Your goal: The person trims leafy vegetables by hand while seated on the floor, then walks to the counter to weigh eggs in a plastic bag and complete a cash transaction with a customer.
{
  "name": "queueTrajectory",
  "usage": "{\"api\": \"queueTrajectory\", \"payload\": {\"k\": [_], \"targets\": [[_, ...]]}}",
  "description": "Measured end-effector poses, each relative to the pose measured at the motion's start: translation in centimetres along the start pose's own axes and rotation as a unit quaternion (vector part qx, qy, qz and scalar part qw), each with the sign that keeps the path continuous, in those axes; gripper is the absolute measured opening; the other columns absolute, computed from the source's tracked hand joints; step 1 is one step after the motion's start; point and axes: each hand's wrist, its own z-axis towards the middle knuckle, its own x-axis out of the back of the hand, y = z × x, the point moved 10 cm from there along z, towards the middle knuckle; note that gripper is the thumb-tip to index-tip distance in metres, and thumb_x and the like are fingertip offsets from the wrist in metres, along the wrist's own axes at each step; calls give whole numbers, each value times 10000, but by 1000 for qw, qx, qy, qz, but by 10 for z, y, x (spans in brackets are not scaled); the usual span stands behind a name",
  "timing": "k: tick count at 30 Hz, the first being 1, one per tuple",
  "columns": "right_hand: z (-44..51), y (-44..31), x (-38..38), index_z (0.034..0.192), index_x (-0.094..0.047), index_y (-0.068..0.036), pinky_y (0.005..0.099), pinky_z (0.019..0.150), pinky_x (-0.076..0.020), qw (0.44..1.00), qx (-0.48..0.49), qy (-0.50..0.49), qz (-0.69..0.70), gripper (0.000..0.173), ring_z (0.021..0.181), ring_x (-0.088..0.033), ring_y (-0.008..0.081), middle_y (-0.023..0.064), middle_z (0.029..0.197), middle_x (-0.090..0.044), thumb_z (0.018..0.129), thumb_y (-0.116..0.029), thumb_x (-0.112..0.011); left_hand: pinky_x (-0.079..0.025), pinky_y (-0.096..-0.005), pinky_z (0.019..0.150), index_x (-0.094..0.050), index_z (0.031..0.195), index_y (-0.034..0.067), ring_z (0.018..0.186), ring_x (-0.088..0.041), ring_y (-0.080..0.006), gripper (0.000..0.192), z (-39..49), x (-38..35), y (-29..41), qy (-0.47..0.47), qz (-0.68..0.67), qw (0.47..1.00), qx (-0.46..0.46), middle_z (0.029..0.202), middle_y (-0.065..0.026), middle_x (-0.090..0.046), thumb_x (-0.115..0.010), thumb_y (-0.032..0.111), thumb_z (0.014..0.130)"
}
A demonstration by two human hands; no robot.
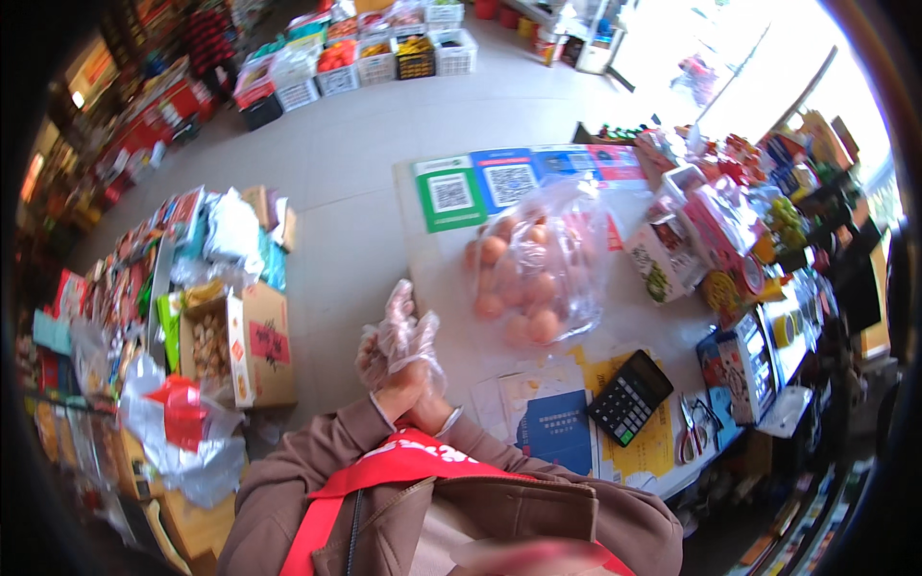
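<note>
My left hand (415, 360) and my right hand (370, 358), both in thin clear plastic gloves, are together at the left edge of the table. My forearms meet at the wrists, and the hands overlap, so parts of the fingers are hidden. Some gloved fingers point up and away from me. Whether either hand grips the other's glove cannot be made out. To their right, a clear plastic bag (587, 288) full of brown eggs (542, 288) rests on the table (443, 288). Nothing else shows between my hands.
Payment-code cards (451, 193) lie along the table's far edge. A black calculator (630, 398), a blue booklet (558, 430) and scissors (691, 432) are nearer me. Packaged goods (670, 252) crowd the right side. An open carton (263, 345) stands left; crates (338, 72) line the floor beyond.
</note>
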Motion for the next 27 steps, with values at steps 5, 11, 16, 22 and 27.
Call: {"api": "queueTrajectory", "payload": {"k": [5, 11, 16, 22, 27], "targets": [[-3, 1, 11, 1302, -427, -166, 309, 816, -441, 997, -6, -24, -78, 371, 922, -499, 168, 35, 1000, -491, 990, -367, -425, -362, -342, 1029, -370, 1419, 78, 1240, -418, -213, 553, 8, -6, -5, -16, -12, 1000, 21, 1349, -69, -448, -553, 1, 903], [-5, 3, -1, 1258, -441, -147, 318, 830, -440, 993, -6, -41, -109, 335, 926, -494, 175, 35, 995, -478, 988, -345, -442, -324, -354, 1072, -338, 1442, 75, 1293, -377, -215, 617, 10, -5, -6, -15, 4, 998, 60, 1408, -85, -399, -580, -23, 884], [-9, 5, -2, 1225, -453, -135, 324, 833, -439, 990, -7, -47, -130, 319, 924, -491, 180, 35, 987, -469, 982, -341, -456, -326, -356, 1068, -339, 1439, 71, 1289, -379, -219, 615, 8, -4, -3, -19, -1, 998, 59, 1403, -90, -402, -588, -7, 883], [-5, 4, 6, 1207, -463, -136, 320, 796, -441, 992, -9, -29, -122, 363, 891, -491, 182, 30, 953, -464, 959, -401, -470, -329, -353, 1061, -341, 1436, 72, 1281, -385, -221, 608, 11, -5, -8, -22, 4, 999, 50, 1390, -96, -411, -588, 9, 885], [-2, 3, 12, 1193, -472, -137, 317, 765, -442, 994, -8, -13, -106, 403, 864, -492, 184, 26, 926, -460, 939, -451, -482, -331, -351, 1055, -343, 1434, 73, 1275, -389, -224, 602, 7, -5, -9, -22, 9, 999, 46, 1380, -101, -419, -589, 22, 886]]}}
